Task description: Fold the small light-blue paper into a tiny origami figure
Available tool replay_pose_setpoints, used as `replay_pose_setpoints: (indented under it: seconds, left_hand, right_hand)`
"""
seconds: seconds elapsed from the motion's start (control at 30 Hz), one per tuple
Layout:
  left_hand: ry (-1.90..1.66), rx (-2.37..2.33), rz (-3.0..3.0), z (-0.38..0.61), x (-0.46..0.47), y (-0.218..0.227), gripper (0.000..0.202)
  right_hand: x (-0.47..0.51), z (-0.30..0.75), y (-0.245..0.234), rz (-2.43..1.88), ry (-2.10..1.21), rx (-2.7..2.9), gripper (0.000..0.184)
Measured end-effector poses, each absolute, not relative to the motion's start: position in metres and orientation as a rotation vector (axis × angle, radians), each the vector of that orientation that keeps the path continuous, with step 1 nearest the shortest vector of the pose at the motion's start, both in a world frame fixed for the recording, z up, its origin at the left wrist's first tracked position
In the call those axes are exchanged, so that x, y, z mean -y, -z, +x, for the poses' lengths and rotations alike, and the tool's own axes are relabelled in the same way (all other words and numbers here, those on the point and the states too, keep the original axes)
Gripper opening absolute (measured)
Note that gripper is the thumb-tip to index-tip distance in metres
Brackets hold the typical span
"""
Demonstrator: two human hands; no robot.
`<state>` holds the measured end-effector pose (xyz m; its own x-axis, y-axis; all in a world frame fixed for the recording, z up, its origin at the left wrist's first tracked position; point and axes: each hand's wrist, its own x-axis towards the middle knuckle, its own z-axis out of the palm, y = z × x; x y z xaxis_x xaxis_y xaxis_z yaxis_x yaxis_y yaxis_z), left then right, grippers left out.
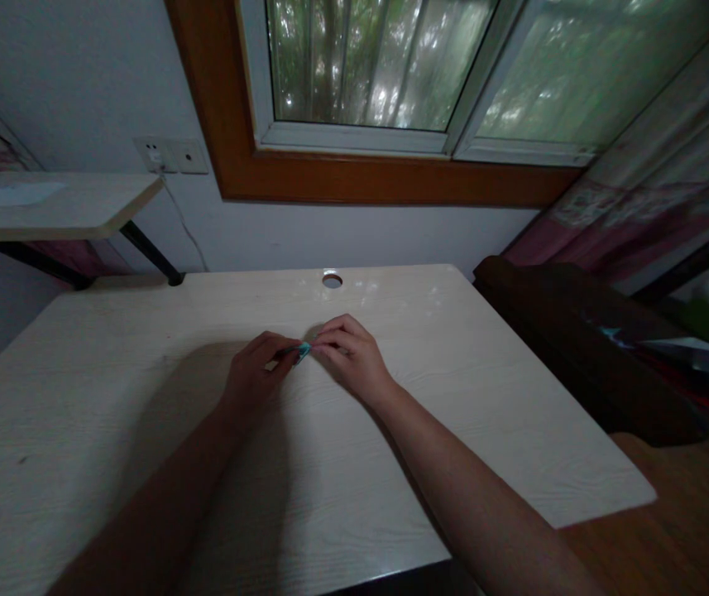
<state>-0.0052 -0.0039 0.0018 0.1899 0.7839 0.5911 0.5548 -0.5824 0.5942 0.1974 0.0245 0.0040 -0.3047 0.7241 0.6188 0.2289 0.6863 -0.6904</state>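
Observation:
Both my hands meet over the middle of a pale wooden desk (112, 430). My left hand (258, 370) and my right hand (354, 356) are closed, fingertips pinched together on a small teal object (303, 351) held between them just above the desk top. The object is tiny and mostly covered by my fingers; I cannot make out what it is. My forearms reach in from the lower edge of the view.
A round cable hole (332, 281) sits near the desk's far edge. A raised shelf (50, 207) stands at the left, wall sockets (171, 156) behind it. A window (391, 74) is above; a dark chair back (577, 331) and curtain (652, 199) are at the right.

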Motion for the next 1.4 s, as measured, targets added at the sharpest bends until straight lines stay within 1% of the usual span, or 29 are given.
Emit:
replay_pose_setpoints:
  seconds: [0.2,0.67,0.87,1.1,1.4]
  left_hand:
    - [-1.442,-1.222,2.357,-0.0070,0.0000,0.0029,0.012]
    - [-1.397,-1.201,2.547,-0.0092,0.0018,0.0032,0.009]
    - [-1.422,-1.173,2.597,-0.0087,0.0012,0.0019,0.011]
    - [-1.424,-1.146,2.644,-0.0097,0.0008,-0.0002,0.020]
    - [-1.458,-1.169,2.647,-0.0081,0.0023,-0.0010,0.014]
  right_hand:
    - [-0.0234,0.1996,-0.0057,-0.686,-0.477,1.995,0.013]
    - [-0.0234,0.2019,-0.0087,-0.668,-0.494,2.045,0.015]
    - [-0.0228,0.2022,-0.0099,-0.681,-0.507,2.062,0.013]
    - [-0.0219,0.2026,-0.0111,-0.660,-0.512,2.093,0.015]
    - [-0.0198,0.2019,-0.0135,-0.687,-0.467,2.098,0.014]
